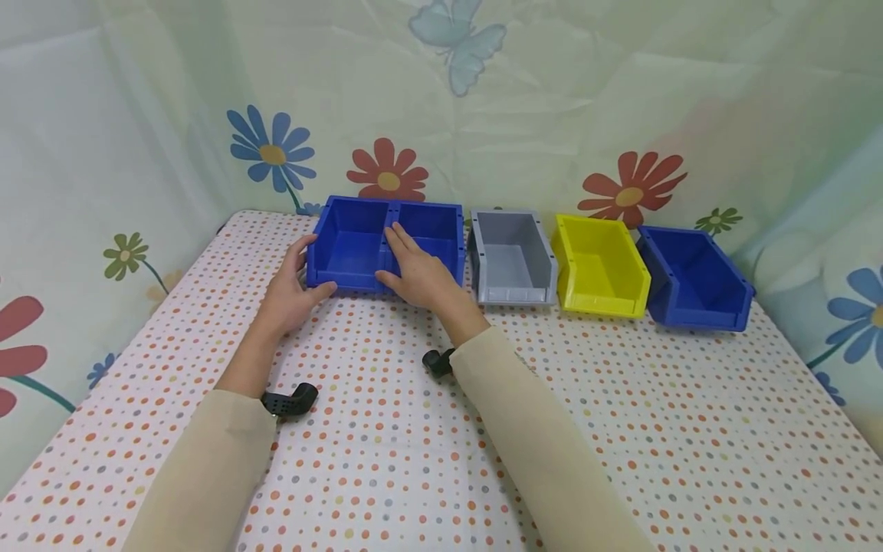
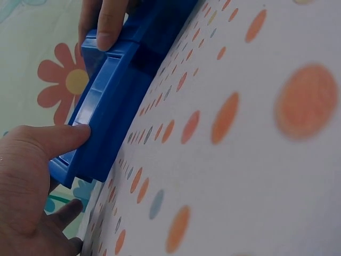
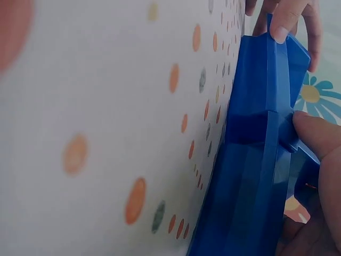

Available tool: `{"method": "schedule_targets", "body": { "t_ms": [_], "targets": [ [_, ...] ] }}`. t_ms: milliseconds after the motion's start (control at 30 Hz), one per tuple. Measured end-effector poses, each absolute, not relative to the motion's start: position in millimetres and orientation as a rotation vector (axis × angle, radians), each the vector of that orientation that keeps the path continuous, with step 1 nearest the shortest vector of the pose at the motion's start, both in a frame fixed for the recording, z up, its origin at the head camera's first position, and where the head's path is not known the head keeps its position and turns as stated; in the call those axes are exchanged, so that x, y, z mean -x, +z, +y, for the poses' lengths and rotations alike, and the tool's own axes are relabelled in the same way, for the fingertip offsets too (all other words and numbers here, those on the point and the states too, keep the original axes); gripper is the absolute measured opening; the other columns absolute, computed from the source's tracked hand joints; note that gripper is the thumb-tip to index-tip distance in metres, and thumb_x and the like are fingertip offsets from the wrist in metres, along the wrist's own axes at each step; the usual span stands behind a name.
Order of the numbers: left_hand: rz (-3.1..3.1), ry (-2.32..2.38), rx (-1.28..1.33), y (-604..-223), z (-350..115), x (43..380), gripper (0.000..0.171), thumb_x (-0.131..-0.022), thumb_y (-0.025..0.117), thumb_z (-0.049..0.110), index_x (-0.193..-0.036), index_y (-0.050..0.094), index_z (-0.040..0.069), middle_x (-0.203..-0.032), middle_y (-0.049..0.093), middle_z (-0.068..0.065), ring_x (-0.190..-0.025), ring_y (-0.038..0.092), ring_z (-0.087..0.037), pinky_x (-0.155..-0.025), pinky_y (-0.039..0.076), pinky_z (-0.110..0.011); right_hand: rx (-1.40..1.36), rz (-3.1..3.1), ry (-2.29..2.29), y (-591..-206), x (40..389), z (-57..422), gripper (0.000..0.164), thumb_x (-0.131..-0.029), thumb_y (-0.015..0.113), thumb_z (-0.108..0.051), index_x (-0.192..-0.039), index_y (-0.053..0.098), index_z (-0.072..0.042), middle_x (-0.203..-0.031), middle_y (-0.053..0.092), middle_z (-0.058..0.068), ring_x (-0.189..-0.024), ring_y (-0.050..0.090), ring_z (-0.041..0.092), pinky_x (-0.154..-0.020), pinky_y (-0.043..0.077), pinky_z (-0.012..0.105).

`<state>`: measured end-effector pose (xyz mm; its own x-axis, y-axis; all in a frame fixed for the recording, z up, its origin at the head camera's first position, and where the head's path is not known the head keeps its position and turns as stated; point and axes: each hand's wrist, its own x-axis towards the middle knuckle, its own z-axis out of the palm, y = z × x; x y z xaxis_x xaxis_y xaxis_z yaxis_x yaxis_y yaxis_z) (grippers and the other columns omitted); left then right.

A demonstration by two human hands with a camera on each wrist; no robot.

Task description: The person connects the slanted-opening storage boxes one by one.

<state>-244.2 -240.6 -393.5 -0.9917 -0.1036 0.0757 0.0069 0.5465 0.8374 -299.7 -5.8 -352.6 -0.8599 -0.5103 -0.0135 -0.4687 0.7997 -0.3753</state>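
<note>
Two blue bins stand side by side with their walls touching, a left one [image 1: 350, 249] and a right one [image 1: 436, 222]. My left hand [image 1: 286, 291] grips the left bin at its left front corner. Its thumb [image 2: 69, 140] lies on the front lip and the fingers are along the outer side. At the middle, my right hand [image 1: 424, 276] holds the adjoining walls. Its thumb [image 3: 314, 130] is on the left bin's side of the seam, the other fingers over the right bin. That hand partly hides the right bin's inside.
To the right stand a grey bin [image 1: 513, 295], a yellow bin [image 1: 603, 304] and another blue bin [image 1: 704, 316] in a row. A dotted cloth [image 1: 372, 460] covers the table. Behind the bins hangs a flowered curtain [image 1: 531, 138].
</note>
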Motion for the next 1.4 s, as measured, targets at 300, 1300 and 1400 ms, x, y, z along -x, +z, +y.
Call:
{"method": "schedule_targets", "body": {
  "t_ms": [300,1300,1400],
  "targets": [
    [-2.675,-1.413,-0.081,-393.1,-242.1,243.2,0.090,-0.099,0.069,0.019,-0.166,0.011,0.038,-0.172,0.018,-0.019,-0.157,0.021,-0.045,-0.122,0.027,-0.068,0.780,2.875,-0.492,-353.7,297.6,-8.4,0.082,-0.108,0.049,-0.048,-0.168,-0.002,-0.023,-0.175,-0.008,-0.007,-0.150,0.042,0.032,-0.121,0.040,0.050],
    [-2.671,-1.462,-0.060,-394.8,-242.0,236.6,0.092,-0.100,0.068,0.019,-0.167,0.007,0.035,-0.172,0.016,-0.020,-0.158,0.018,-0.046,-0.121,0.026,-0.070,0.797,2.860,-0.655,-358.4,294.1,-4.9,0.082,-0.106,0.055,-0.045,-0.168,0.007,-0.026,-0.176,0.000,-0.008,-0.157,0.031,0.027,-0.128,0.029,0.047],
    [-2.663,-1.474,-0.044,-393.3,-239.8,238.1,0.092,-0.099,0.068,0.018,-0.167,0.007,0.034,-0.172,0.016,-0.020,-0.158,0.018,-0.046,-0.121,0.026,-0.069,0.786,2.863,-0.740,-358.2,292.8,-1.4,0.081,-0.106,0.055,-0.045,-0.168,0.007,-0.027,-0.176,0.002,-0.007,-0.159,0.024,0.030,-0.130,0.022,0.050]
  ]
}}
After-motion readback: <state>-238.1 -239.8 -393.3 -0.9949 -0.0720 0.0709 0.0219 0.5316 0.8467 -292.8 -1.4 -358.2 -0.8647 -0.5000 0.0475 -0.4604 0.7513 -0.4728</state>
